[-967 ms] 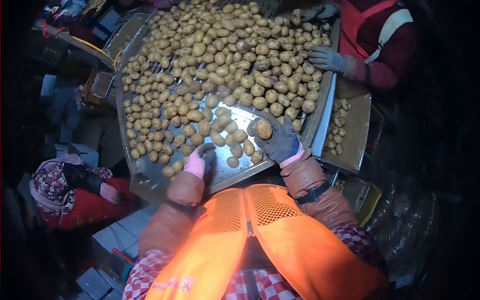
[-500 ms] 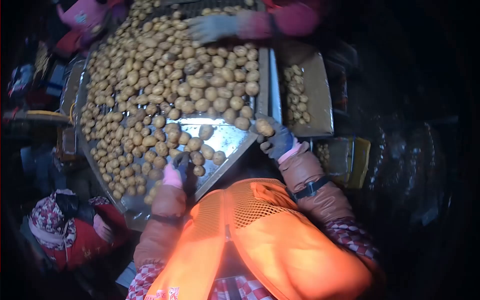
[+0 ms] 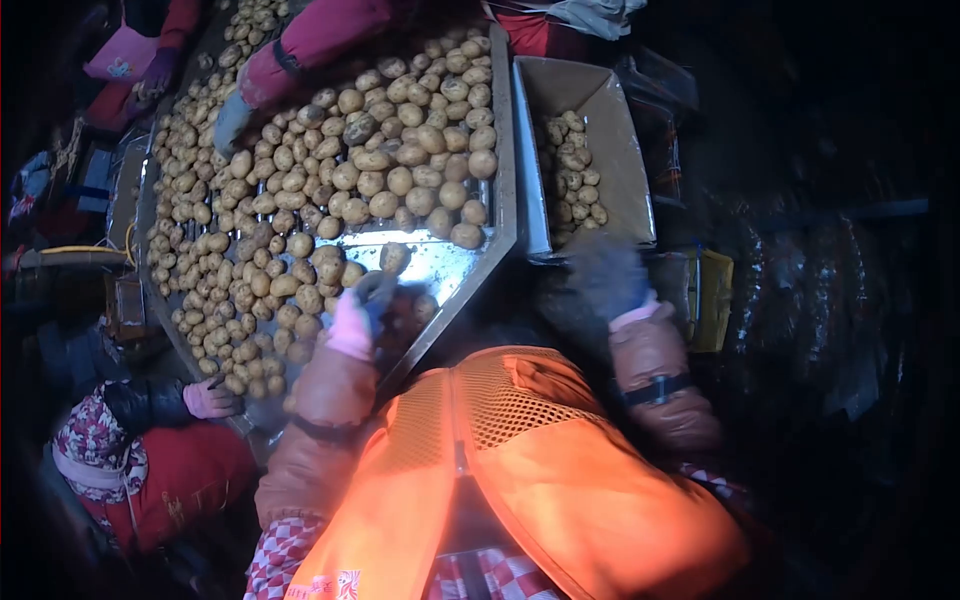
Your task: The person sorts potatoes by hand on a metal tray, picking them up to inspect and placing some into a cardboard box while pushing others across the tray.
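Many potatoes [image 3: 300, 190] cover the sorting table [image 3: 507, 190]. At the shiny metal plate [image 3: 440, 268] by its near edge, my gloved left hand [image 3: 374, 297] has its fingertips closed on a potato [image 3: 395, 259]. Another potato [image 3: 425, 307] lies close to the right of that hand. My gloved right hand [image 3: 610, 275] is over the near end of an open cardboard box [image 3: 625, 135] with potatoes [image 3: 573, 180] inside. Motion smears its fingers, so whether it holds anything is hidden.
Across the table, a co-worker's gloved hand [image 3: 231, 125] reaches over the potatoes. A second co-worker's pink-gloved hand [image 3: 212, 398] touches the left edge. Another person's purple-gloved hand [image 3: 160, 72] is at the upper left. A yellow-edged box [image 3: 713, 300] stands at the right.
My right hand, which held a potato at the table edge, has moved right to the box. My left hand has moved forward to a potato. The far co-worker's hand has swung left.
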A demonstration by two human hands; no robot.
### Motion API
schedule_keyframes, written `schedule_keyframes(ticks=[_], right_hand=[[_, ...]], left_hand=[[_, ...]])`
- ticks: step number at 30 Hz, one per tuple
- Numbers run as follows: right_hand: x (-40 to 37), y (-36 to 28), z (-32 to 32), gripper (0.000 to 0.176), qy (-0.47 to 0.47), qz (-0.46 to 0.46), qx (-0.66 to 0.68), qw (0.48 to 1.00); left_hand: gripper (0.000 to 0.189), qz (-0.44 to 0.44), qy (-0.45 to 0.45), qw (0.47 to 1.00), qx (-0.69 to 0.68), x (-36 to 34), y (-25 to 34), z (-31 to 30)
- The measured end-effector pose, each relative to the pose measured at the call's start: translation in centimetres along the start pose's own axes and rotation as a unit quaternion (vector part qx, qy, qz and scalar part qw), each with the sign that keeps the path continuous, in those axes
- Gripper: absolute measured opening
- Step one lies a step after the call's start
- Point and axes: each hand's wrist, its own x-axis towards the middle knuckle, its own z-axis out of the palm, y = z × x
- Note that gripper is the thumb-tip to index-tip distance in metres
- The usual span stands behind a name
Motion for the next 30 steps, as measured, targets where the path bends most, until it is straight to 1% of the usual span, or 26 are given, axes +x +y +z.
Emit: schedule_keyframes(ticks=[1,2,3,4,5,6,7,8,9,10,11,12,13,15,16,18,19,20,21,22,23,25,26,27,29,30], right_hand=[[-0.1,0.5,4.3,0.065,-0.039,0.067,0.142,0.987],[-0.1,1.6,7.2,0.081,-0.137,0.076,0.100,0.983],[-0.5,1.0,11.5,0.066,-0.086,0.121,0.081,0.986],[0.4,1.6,11.6,0.061,-0.131,0.113,0.048,0.984],[1.5,2.6,11.5,0.057,-0.176,0.103,0.015,0.979],[2.3,3.4,11.5,0.053,-0.221,0.094,-0.018,0.971],[2.4,3.4,11.4,0.040,-0.199,0.146,0.093,0.965],[2.3,3.4,11.7,0.039,-0.190,0.149,0.104,0.965],[1.9,3.3,12.1,0.039,-0.178,0.150,0.118,0.965],[1.7,3.3,12.4,0.039,-0.166,0.150,0.132,0.966],[1.8,3.4,12.0,0.032,-0.208,0.185,0.197,0.940],[2.2,4.0,11.6,0.031,-0.248,0.086,0.077,0.962],[2.8,4.9,11.0,0.030,-0.282,-0.015,-0.044,0.958],[2.0,3.8,11.9,0.035,-0.229,0.051,-0.009,0.972],[1.5,3.2,12.3,0.039,-0.200,0.082,0.011,0.976],[2.3,3.4,10.0,0.042,-0.201,0.109,0.102,0.968],[2.3,3.3,8.7,0.049,-0.257,0.145,0.153,0.943],[2.0,2.7,8.4,0.054,-0.218,0.220,0.165,0.936],[-0.6,1.9,8.1,0.062,-0.148,0.114,0.004,0.982],[-0.2,2.0,4.7,0.059,-0.143,0.136,0.024,0.980],[-0.6,1.7,1.2,0.048,-0.137,0.160,0.095,0.973],[0.9,3.4,-10.7,0.041,-0.251,0.207,0.304,0.895],[0.0,4.0,-14.2,0.044,-0.236,0.178,0.381,0.876],[-1.7,4.9,-14.0,0.049,-0.012,0.039,0.229,0.972],[-4.3,4.7,-11.8,0.056,0.147,-0.077,0.116,0.979],[-5.5,3.7,-10.6,0.056,0.081,-0.046,0.177,0.980]], left_hand=[[0.040,0.031,-0.034,0.999,0.017,-1.7,2.3,2.4],[0.041,0.083,-0.079,0.992,0.058,-2.0,3.2,4.0],[0.042,0.197,-0.097,0.962,0.164,-1.7,3.2,4.9],[0.043,0.247,-0.083,0.945,0.198,-1.2,3.4,5.6],[0.044,0.255,-0.052,0.944,0.202,-0.6,3.7,5.6],[0.046,0.201,0.016,0.964,0.174,0.1,3.8,4.6],[0.050,0.150,0.083,0.976,0.136,0.8,3.8,3.5],[0.059,0.135,0.151,0.967,0.157,0.1,5.3,1.4],[0.061,0.168,0.247,0.892,0.341,1.0,3.8,-1.8],[0.063,0.191,0.330,0.773,0.508,2.3,1.2,-5.0],[0.070,0.114,0.319,0.771,0.540,2.9,-1.6,-7.2],[0.069,0.128,0.298,0.777,0.540,2.0,-2.7,-7.1],[0.068,0.142,0.277,0.783,0.539,0.6,-3.8,-6.7],[0.063,0.202,0.249,0.777,0.542,-0.7,-7.7,-6.8],[0.061,0.157,0.210,0.764,0.589,-2.8,-6.9,-5.6],[0.058,0.185,0.196,0.727,0.632,-5.1,-7.8,-4.8],[0.056,0.213,0.201,0.734,0.613,-6.0,-9.3,-5.9],[0.054,0.228,0.212,0.741,0.594,-7.3,-9.8,-6.7],[0.054,0.248,0.213,0.758,0.564,-7.6,-10.2,-7.1],[0.053,0.268,0.214,0.774,0.533,-7.9,-10.6,-7.2],[0.048,0.257,0.219,0.777,0.531,-8.4,-10.8,-7.1],[0.040,0.250,0.192,0.798,0.514,-9.3,-11.4,-7.3],[0.036,0.248,0.175,0.808,0.504,-9.6,-11.5,-7.4],[0.028,0.248,0.191,0.814,0.490,-10.2,-10.5,-6.9],[0.028,0.237,0.191,0.833,0.462,-9.8,-11.0,-7.3],[0.027,0.232,0.190,0.842,0.448,-9.5,-11.1,-7.5]])
